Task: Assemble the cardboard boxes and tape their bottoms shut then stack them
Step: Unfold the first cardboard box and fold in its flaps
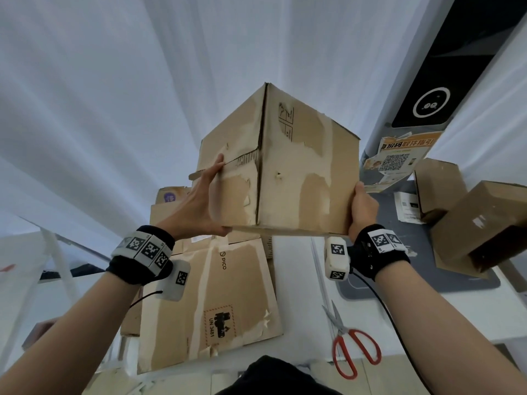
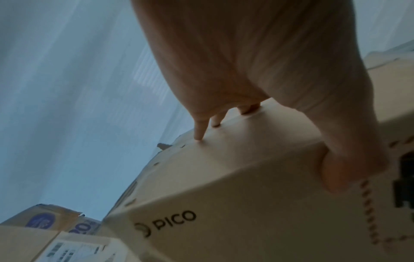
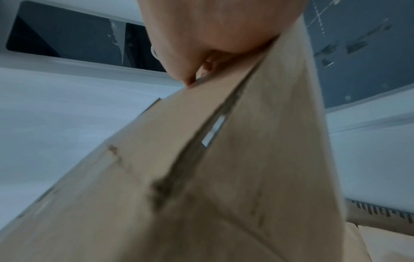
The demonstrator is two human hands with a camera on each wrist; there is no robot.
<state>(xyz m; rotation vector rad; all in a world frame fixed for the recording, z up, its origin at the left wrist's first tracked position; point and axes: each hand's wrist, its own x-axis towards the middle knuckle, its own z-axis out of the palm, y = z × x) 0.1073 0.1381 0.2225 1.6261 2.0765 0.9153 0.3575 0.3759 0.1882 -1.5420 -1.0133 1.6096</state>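
Note:
A worn brown cardboard box [image 1: 299, 172] with torn tape patches is held up between both hands in the middle of the head view. My left hand [image 1: 205, 201] lies against its left side, fingertips [image 2: 199, 136] pressing the cardboard [image 2: 235, 141] and the thumb hooked round the lower edge. My right hand [image 1: 363, 206] grips the box's lower right corner; in the right wrist view that hand [image 3: 212, 26] pinches the cardboard edge [image 3: 201, 177]. Directly under it is a second box printed PICO [image 1: 208, 303]; whether the two touch I cannot tell.
More cardboard [image 1: 168, 206] is piled behind the PICO box. Red-handled scissors [image 1: 355, 349] lie on the white table at the right, near a grey mat [image 1: 413, 269]. Two brown boxes [image 1: 484, 226] stand at the far right by a pillar with a QR poster [image 1: 399, 161]. White curtains hang behind.

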